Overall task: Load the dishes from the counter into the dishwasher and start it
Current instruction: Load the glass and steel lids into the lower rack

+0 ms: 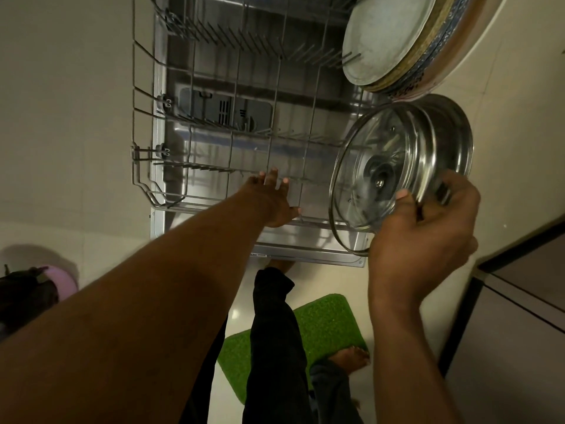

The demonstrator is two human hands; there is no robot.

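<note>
The dishwasher's lower wire rack [143, 166] is pulled out over the open door [305, 249]. My left hand [273, 200] reaches down to the rack's front edge, fingers straight and spread over the tines. My right hand [428, 234] grips a stack of lids on edge at the rack's right front corner: a glass lid [360, 185] with a metal rim in front and steel lids [443, 139] behind it. Several plates [388, 41] stand on edge at the rack's far right, a grey one in front.
A green mat [324, 325] lies on the pale floor under my feet. A dark cabinet [519, 316] stands at the right. A pink and black object [36, 286] sits at the left edge. Most of the rack's slots hold nothing.
</note>
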